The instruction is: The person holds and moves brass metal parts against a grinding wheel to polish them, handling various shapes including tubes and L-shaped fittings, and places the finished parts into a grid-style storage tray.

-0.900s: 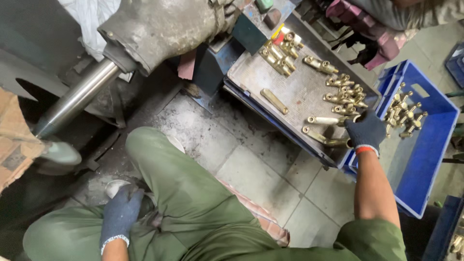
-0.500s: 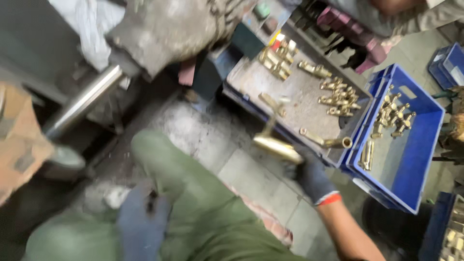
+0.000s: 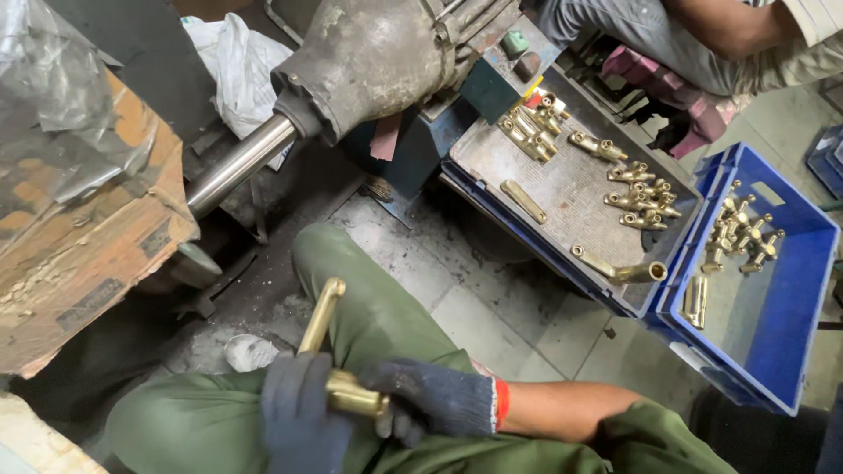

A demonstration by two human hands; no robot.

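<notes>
Both gloved hands met low over my green-trousered lap. Left hand (image 3: 299, 405) was wrapped closed around the thick end of a brass faucet spout (image 3: 332, 358); its long axis ran up and slightly right from that fist, its curved tip close to the steel shaft (image 3: 239, 163) of the grey machine (image 3: 373, 61). Right hand (image 3: 430, 399) pinched the same thick end from the other side. Further right lay a metal tray (image 3: 562, 197) of brass parts, then a blue crate (image 3: 795, 290), with open floor between.

single head cam, looks steeply down from above, close on lap and floor (image 3: 492, 307), crate (image 3: 790, 290) at right edge.
</notes>
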